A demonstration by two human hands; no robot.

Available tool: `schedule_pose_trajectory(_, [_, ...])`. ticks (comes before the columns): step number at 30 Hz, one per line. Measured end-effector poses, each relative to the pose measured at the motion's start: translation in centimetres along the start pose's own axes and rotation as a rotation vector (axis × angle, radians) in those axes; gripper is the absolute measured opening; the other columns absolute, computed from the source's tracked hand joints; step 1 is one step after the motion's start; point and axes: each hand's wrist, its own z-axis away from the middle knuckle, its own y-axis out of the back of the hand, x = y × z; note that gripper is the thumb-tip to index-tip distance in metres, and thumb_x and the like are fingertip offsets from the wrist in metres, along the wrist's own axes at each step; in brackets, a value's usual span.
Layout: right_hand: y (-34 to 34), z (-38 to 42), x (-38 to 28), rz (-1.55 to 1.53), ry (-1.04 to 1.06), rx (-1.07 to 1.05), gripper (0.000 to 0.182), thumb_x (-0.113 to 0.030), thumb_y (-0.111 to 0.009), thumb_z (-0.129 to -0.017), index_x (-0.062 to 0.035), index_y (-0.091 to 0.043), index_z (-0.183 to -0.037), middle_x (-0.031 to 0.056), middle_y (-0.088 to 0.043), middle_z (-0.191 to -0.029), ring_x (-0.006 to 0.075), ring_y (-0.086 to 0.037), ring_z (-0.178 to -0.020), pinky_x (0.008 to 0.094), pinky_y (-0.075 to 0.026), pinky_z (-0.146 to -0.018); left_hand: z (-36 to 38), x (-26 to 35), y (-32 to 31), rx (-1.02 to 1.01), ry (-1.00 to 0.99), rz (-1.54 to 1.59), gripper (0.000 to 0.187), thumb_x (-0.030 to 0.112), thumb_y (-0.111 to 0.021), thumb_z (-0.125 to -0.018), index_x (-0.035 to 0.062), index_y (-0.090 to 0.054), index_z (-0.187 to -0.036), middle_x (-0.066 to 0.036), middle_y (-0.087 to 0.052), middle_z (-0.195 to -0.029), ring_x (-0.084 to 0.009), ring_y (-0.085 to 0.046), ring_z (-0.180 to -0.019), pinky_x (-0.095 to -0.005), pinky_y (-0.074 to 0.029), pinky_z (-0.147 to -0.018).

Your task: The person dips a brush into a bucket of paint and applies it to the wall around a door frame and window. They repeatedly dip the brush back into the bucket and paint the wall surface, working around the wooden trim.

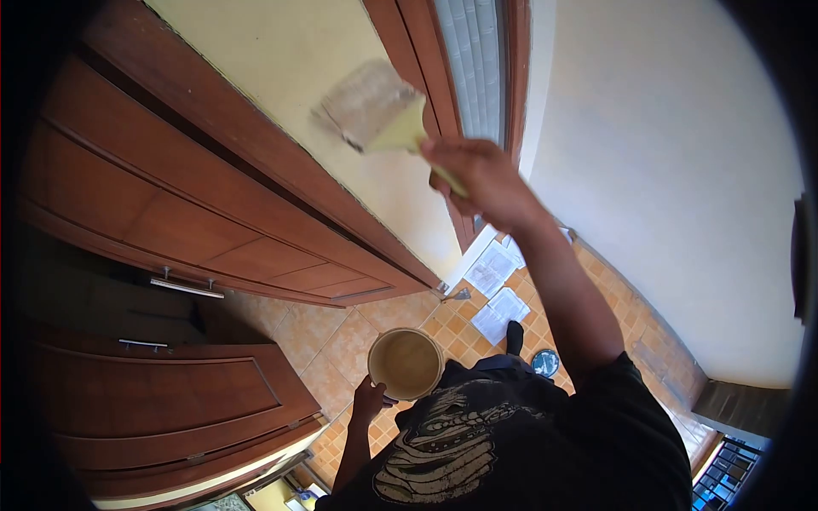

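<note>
My right hand (487, 180) is raised in front of the pale yellow wall strip (328, 47), closed round the handle of a wide paintbrush (371, 111). The brush has a yellow-green handle and broad, whitish bristles, slightly blurred, which overlap the wall in this view. Low at my waist, my left hand (371, 400) grips the rim of a round bucket (406, 364) from its near left side. The bucket's inside looks beige; its contents, if any, are not distinct.
Brown wooden doors (170, 187) stand on the left, one swung open. A window with a curtain (477, 68) is at the top. White paper sheets (500, 315) lie on the orange tiled floor (443, 328), near my foot and a round, blue-white stained lid or tub (545, 364). A white wall (665, 170) rises on the right.
</note>
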Motion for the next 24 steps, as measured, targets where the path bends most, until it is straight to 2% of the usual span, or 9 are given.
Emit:
schedule_pose_trajectory(4, [1.6, -1.1, 18.0, -0.095, -0.255, -0.034, 0.036, -0.037, -0.06, -0.101, -0.0022, -0.064, -0.098, 0.0005, -0.051, -0.064, 0.0051, -0.038, -0.043, 0.0236, -0.027, -0.039, 0.8, -0.3, 0.4, 0.0, 0.017, 0.009, 0.041, 0.01, -0.051, -0.093, -0.0036, -0.048, -0.132, -0.022, -0.072, -0.09, -0.0295, -0.076, -0.07, -0.035, -0.063, -0.058])
schedule_pose_trajectory(9, [2.9, -1.6, 25.9, 0.213, -0.528, -0.007, 0.036, -0.029, -0.058, -0.101, 0.0037, -0.062, -0.086, 0.0054, -0.055, -0.063, 0.0089, -0.038, -0.038, 0.0288, -0.03, -0.036, 1.1, -0.9, 1.3, 0.008, 0.022, -0.074, 0.041, 0.009, -0.051, -0.093, -0.0041, -0.049, -0.132, -0.021, -0.072, -0.089, -0.0284, -0.076, -0.07, -0.0347, -0.064, -0.059])
schedule_pose_trajectory(11, [1.8, -1.8, 21.3, 0.118, -0.395, 0.018, 0.04, -0.03, -0.06, -0.099, 0.0037, -0.06, -0.078, 0.0057, -0.052, -0.055, 0.0111, -0.039, -0.037, 0.0298, -0.027, -0.033, 1.0, -1.8, 1.5, -0.028, 0.006, -0.081, 0.041, 0.009, -0.051, -0.093, -0.004, -0.049, -0.132, -0.021, -0.072, -0.089, -0.0285, -0.076, -0.07, -0.0349, -0.064, -0.059])
schedule_pose_trajectory(13, [0.0, -1.8, 12.2, 0.313, -0.395, 0.047, 0.039, -0.032, -0.061, -0.098, -0.0002, -0.057, -0.075, 0.0043, -0.053, -0.057, 0.0102, -0.04, -0.037, 0.0277, -0.026, -0.032, 0.9, -2.3, 1.5, -0.042, -0.007, -0.066, 0.041, 0.009, -0.051, -0.093, -0.004, -0.048, -0.132, -0.022, -0.072, -0.09, -0.0288, -0.076, -0.07, -0.0352, -0.064, -0.059])
schedule_pose_trajectory(15, [-1.1, -1.2, 5.2, 0.363, -0.23, 0.044, 0.036, -0.03, -0.062, -0.098, 0.0015, -0.06, -0.081, 0.005, -0.055, -0.062, 0.0082, -0.04, -0.038, 0.0264, -0.025, -0.032, 1.1, -2.5, 1.6, -0.042, -0.006, -0.049, 0.042, 0.009, -0.05, -0.093, -0.0041, -0.047, -0.133, -0.022, -0.072, -0.09, -0.0294, -0.076, -0.07, -0.0355, -0.064, -0.059])
schedule_pose_trajectory(18, [-1.7, 1.2, -1.5, 0.131, -0.021, 0.015, 0.034, -0.029, -0.06, -0.101, 0.0017, -0.064, -0.086, 0.0038, -0.056, -0.066, 0.0045, -0.036, -0.04, 0.0226, -0.026, -0.034, 0.9, -3.5, 1.9, -0.053, 0.025, -0.019, 0.042, 0.008, -0.049, -0.093, -0.0043, -0.046, -0.133, -0.023, -0.072, -0.091, -0.0302, -0.076, -0.07, -0.0357, -0.064, -0.059])
schedule_pose_trajectory(21, [-3.0, 2.8, -2.7, 0.108, 0.035, 0.081, 0.038, -0.037, -0.059, -0.102, 0.0002, -0.066, -0.095, 0.0014, -0.053, -0.065, 0.0034, -0.035, -0.042, 0.0214, -0.025, -0.036, 0.4, -3.9, 2.0, -0.103, 0.018, -0.04, 0.043, 0.009, -0.049, -0.094, -0.0045, -0.045, -0.134, -0.023, -0.072, -0.09, -0.0303, -0.076, -0.07, -0.036, -0.064, -0.058])
schedule_pose_trajectory(23, [-3.6, 2.3, 0.8, 0.06, 0.066, 0.104, 0.04, -0.041, -0.058, -0.103, -0.0013, -0.066, -0.1, 0.0001, -0.052, -0.064, 0.0031, -0.034, -0.043, 0.0211, -0.024, -0.037, -0.2, -4.3, 2.5, -0.134, 0.016, -0.054, 0.042, 0.008, -0.05, -0.094, -0.005, -0.045, -0.134, -0.023, -0.072, -0.09, -0.0303, -0.076, -0.07, -0.0361, -0.064, -0.058])
schedule_pose_trajectory(24, [-3.2, 1.7, 3.6, 0.059, -0.004, 0.054, 0.04, -0.043, -0.058, -0.103, -0.0036, -0.066, -0.106, -0.0011, -0.051, -0.064, 0.0033, -0.035, -0.046, 0.0207, -0.026, -0.039, -0.5, -4.5, 2.6, -0.145, 0.014, -0.065, 0.042, 0.008, -0.05, -0.094, -0.0053, -0.045, -0.133, -0.023, -0.072, -0.09, -0.0304, -0.076, -0.07, -0.0362, -0.064, -0.058])
